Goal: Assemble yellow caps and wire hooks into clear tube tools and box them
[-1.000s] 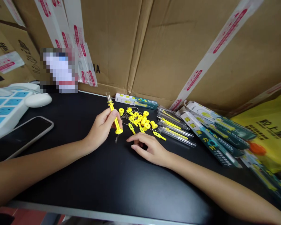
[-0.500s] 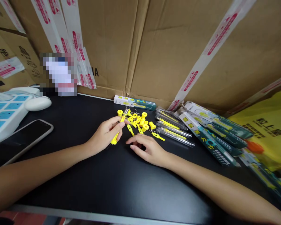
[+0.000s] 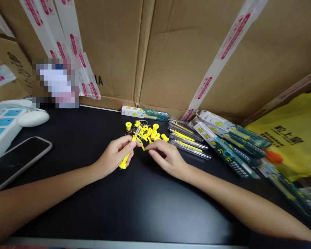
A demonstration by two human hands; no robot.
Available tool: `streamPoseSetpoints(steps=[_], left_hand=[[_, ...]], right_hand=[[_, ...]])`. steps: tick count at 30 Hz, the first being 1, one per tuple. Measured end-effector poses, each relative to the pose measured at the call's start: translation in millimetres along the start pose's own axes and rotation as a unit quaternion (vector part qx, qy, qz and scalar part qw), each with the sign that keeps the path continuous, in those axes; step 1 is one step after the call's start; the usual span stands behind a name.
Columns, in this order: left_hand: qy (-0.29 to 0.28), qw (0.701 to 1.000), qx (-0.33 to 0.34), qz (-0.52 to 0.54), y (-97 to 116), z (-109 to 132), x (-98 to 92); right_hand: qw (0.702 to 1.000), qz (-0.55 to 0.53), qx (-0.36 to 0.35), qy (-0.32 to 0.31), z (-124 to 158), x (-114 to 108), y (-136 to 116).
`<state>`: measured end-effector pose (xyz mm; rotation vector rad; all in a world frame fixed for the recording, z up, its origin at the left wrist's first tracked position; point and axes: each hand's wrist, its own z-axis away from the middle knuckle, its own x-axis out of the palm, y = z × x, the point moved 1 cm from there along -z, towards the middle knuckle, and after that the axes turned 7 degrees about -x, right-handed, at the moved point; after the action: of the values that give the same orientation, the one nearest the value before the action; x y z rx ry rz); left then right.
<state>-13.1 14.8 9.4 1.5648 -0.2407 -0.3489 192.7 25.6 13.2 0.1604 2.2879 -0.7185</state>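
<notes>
Now the left hand (image 3: 115,155) pinches the yellow tube (image 3: 125,160), slanting, between thumb and fingers: a light, steady grip suits. Just right of those fingertips, a slim yellow piece (image 3: 143,148); beside it the right hand (image 3: 170,158), fingertips close together, contact unclear, best kept gentle.

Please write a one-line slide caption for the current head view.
Left hand holding a yellow rod-like piece at a black table, right hand beside a pile of small yellow parts.
</notes>
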Motion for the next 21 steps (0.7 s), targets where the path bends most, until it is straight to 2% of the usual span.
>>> streamPoseSetpoints(steps=[3, 6, 9, 12, 15, 18, 21], left_hand=[[0.010, 1.000, -0.001, -0.007, -1.8, -0.5, 0.3], [0.010, 1.000, -0.006, -0.013, -3.0, -0.6, 0.1], [0.005, 1.000, -0.010, -0.023, -2.9, -0.3, 0.3], [-0.003, 0.999, -0.009, -0.033, -2.1, 0.0, 1.1], [-0.010, 0.999, -0.007, -0.040, -1.6, 0.4, 2.0], [-0.009, 0.999, -0.014, -0.045, -2.0, 0.4, 1.8], [-0.003, 0.999, -0.015, -0.043, -3.0, -0.4, 0.8]], right_hand=[[0.994, 0.078, 0.041, 0.058, -10.2, -26.2, 13.9], [0.988, 0.115, 0.066, 0.078, -18.7, -51.0, 24.3], [0.986, 0.132, 0.059, 0.079, -22.6, -63.5, 20.5], [0.977, 0.212, -0.009, 0.020, -23.7, -63.4, 7.2], [0.936, 0.338, -0.057, -0.076, -23.6, -59.1, 0.9], [0.898, 0.417, -0.043, -0.132, -23.6, -58.4, 7.4], [0.882, 0.443, -0.018, -0.162, -23.7, -61.6, 18.8]])
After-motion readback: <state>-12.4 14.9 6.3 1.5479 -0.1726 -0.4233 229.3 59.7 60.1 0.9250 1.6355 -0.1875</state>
